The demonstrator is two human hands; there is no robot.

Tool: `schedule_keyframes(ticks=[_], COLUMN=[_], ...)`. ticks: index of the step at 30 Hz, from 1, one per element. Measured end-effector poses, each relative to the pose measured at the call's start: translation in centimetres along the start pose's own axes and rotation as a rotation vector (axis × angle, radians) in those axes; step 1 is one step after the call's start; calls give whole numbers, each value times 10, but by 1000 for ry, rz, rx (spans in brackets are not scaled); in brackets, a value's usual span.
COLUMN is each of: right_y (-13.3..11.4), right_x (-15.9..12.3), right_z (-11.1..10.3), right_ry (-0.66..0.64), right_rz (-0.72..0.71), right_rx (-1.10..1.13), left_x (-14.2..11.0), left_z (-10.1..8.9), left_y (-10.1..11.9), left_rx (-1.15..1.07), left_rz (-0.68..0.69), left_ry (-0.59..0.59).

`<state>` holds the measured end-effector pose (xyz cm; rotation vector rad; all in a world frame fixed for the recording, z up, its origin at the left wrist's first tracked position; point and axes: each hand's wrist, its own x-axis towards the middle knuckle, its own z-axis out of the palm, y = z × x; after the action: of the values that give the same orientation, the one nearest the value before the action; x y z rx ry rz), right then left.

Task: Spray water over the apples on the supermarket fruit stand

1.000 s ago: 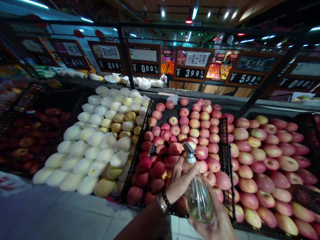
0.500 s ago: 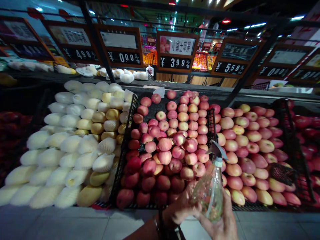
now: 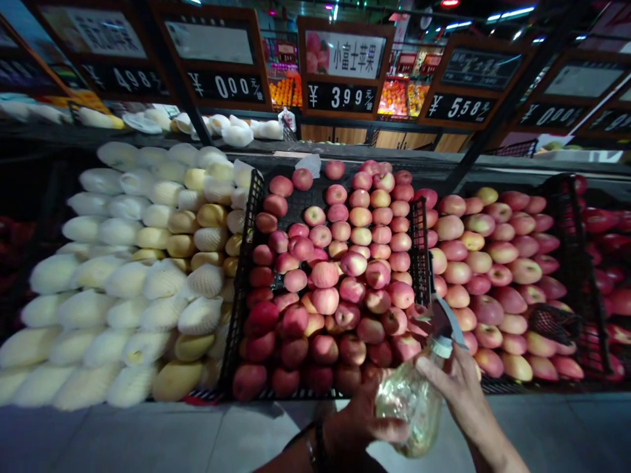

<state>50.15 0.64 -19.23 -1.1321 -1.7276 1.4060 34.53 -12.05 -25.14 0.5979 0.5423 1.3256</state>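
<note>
A clear glass spray bottle point(image 3: 411, 401) with a grey trigger head sits low in the view, tilted to the right. My left hand point(image 3: 355, 424), with a beaded bracelet on its wrist, grips the bottle's body from below. My right hand point(image 3: 456, 384) wraps the bottle's neck just under the trigger head. Both hands hover in front of a black crate point(image 3: 419, 256) filled with several red and pink apples point(image 3: 340, 276).
Foam-netted yellow pears point(image 3: 148, 263) fill the bin to the left. Larger pink apples point(image 3: 493, 269) fill the bin to the right. Price boards point(image 3: 342, 95) hang above the display. Grey tiled floor point(image 3: 172, 437) runs along the display's front edge.
The view has tilted down and shifted. The bottle has dropped lower and tilted right; my right hand moved from under its base up to its neck, my left hand to its body.
</note>
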Motion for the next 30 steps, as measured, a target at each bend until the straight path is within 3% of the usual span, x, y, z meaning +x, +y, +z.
schedule_keyframes(ticks=[5,11,15,21,25,30], right_y=[-28,-24,-17,-25,-33,-46], right_x=[15,15,18,33,48,67], right_z=[20,45,52,45,29,15], right_ry=[-44,-51,-78,-97,-2,124], right_rz=[137,185,251,206,166,124], right_rx=[-102,-209,-239,-192,-173,-229], left_x=[-11,-29,-32,-18,-4,5], left_z=[1,-12,-23,-35,-34,-27], left_y=[-19,-23,-28,-36,-22,-7], left_rx=[-77,-93,-113,-3,-42,-52], left_rz=[-96,-185,-219,-143,-36,-41], left_ry=[92,205,188,109,82,30])
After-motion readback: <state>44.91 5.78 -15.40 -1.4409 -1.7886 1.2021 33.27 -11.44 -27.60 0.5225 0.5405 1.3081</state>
